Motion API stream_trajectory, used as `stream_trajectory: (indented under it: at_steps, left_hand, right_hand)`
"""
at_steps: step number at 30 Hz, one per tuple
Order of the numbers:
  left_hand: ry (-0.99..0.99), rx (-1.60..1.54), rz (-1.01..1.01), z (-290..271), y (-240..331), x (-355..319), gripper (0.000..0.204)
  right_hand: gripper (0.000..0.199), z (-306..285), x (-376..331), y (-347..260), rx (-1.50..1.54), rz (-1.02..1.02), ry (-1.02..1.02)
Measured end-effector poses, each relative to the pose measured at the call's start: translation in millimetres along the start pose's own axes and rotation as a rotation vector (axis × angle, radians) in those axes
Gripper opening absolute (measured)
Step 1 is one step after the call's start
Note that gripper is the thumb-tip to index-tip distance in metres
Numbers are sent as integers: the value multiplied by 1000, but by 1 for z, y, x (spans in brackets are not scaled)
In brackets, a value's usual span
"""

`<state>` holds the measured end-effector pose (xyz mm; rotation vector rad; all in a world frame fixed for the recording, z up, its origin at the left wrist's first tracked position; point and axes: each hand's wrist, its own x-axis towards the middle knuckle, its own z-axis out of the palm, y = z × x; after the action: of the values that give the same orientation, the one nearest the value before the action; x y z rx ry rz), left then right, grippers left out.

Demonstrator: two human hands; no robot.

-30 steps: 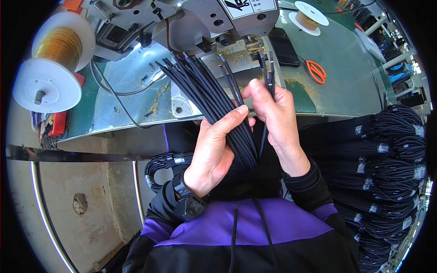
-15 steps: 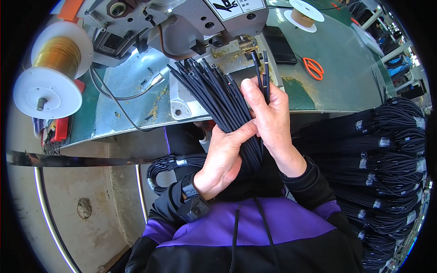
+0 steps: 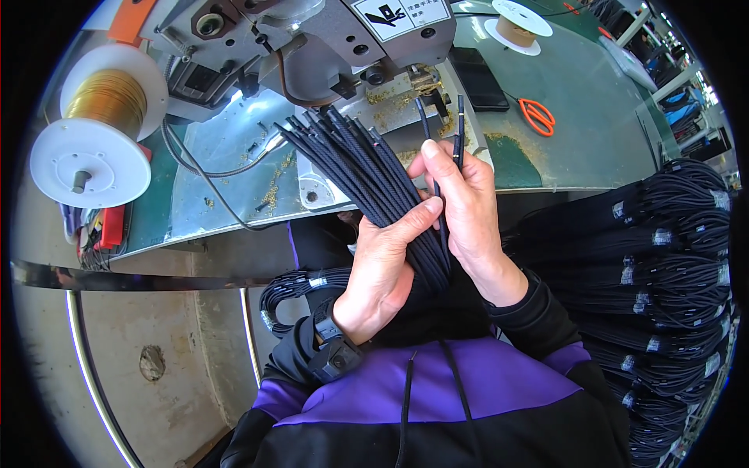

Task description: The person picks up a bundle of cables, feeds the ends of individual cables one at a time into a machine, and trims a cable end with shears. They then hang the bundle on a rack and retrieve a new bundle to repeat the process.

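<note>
A thick bundle of black braided cords (image 3: 367, 168) leans up and to the left, its cut ends fanned out before the machine. My left hand (image 3: 380, 269) is wrapped round the lower part of this bundle, thumb across the front. At its right side, my right hand (image 3: 466, 207) pinches two cord ends (image 3: 459, 129) that stand apart from the rest, pointing upward between thumb and fingers. One of these ends shows a small pale mark. The lower lengths of the cords drop out of sight behind my hands.
A grey machine (image 3: 328, 47) stands on the green table (image 3: 577, 148). Around it are a spool of gold wire (image 3: 109, 101), a smaller spool (image 3: 518, 30), a black phone (image 3: 478, 79) and orange-handled scissors (image 3: 537, 117). Bundled black cords (image 3: 655, 234) hang at right; a metal rail (image 3: 140, 279) runs at left.
The two separated cord ends have spread wider apart, and my right thumb has shifted slightly. My left hand keeps its grip on the bundle.
</note>
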<state>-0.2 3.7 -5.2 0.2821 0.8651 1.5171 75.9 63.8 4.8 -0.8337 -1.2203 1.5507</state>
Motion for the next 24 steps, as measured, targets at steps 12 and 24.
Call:
stream_trajectory:
  at_steps: [12, 24]
  left_hand:
    - [19, -215, 50, -6, 27, -2, 15]
    - [77, -104, 77, 3, 17, 7, 14]
  right_hand:
    - [26, 1, 43, -12, 228, 146, -71]
    - [27, -2, 13, 7, -249, -166, -79]
